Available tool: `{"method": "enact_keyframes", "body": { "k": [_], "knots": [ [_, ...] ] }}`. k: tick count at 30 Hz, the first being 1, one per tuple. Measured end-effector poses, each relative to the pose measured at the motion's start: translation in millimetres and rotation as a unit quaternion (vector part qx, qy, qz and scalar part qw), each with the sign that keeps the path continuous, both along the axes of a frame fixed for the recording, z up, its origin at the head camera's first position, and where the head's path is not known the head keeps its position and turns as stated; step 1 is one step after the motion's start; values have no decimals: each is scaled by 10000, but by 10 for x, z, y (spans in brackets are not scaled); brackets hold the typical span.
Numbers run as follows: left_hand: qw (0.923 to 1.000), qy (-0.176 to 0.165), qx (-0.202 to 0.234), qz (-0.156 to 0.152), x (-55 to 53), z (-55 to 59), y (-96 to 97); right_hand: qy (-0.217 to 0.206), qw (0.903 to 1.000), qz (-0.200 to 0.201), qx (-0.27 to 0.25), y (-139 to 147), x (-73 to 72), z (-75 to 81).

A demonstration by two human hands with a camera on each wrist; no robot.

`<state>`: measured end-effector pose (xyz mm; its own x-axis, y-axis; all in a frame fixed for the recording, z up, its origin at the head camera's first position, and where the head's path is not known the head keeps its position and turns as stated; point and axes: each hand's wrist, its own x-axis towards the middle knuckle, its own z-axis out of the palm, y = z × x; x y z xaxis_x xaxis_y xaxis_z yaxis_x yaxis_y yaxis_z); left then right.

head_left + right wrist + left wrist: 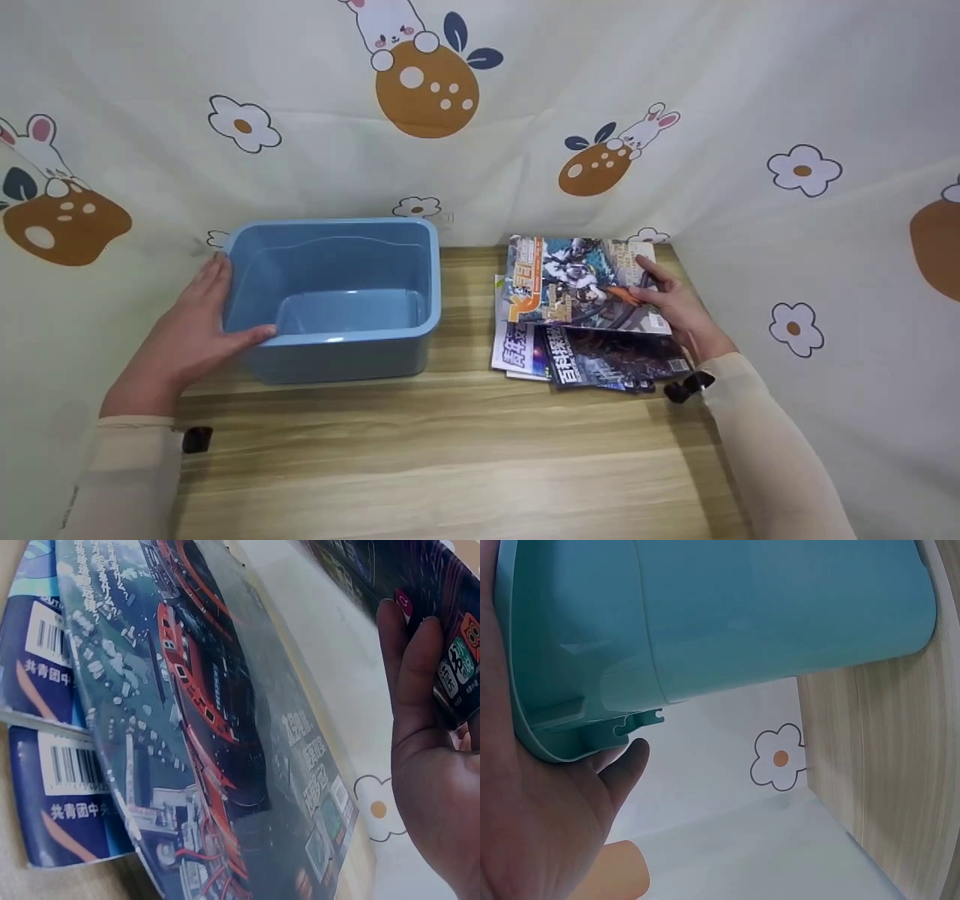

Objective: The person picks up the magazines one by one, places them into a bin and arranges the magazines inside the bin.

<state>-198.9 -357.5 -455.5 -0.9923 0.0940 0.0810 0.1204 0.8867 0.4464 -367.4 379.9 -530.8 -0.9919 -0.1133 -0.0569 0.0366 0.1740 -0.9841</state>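
Observation:
On the left of the head view stands a blue plastic bin, open at the top, with a bare inside. My left hand grips its left front corner, thumb over the front rim and fingers along the left side. In the left wrist view the hand is wrapped at the bin's rim. At the right, my right hand pinches the right edge of a colourful magazine. The right wrist view shows this held magazine raised above a dark magazine, fingers on its underside.
Under the held magazine lie several others: the dark-covered one and a white-and-purple one at its left, edges staggered. They rest on a wood-grain table. A patterned curtain hangs close behind and at both sides.

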Motion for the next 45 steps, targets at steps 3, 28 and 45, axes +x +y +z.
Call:
{"method": "enact_keyframes", "body": {
  "k": [3, 28, 45],
  "knots": [
    [10000, -1, -19, 6, -5, -3, 2, -14, 10000, 8, 31, -10, 0, 18],
    [9999, -93, -34, 24, -8, 12, 11, -24, 9999, 82, -136, -199, 24, 277],
    [9999, -82, -35, 89, -23, -9, 6, -126, 9994, -33, -306, -320, 90, 453]
  ]
}}
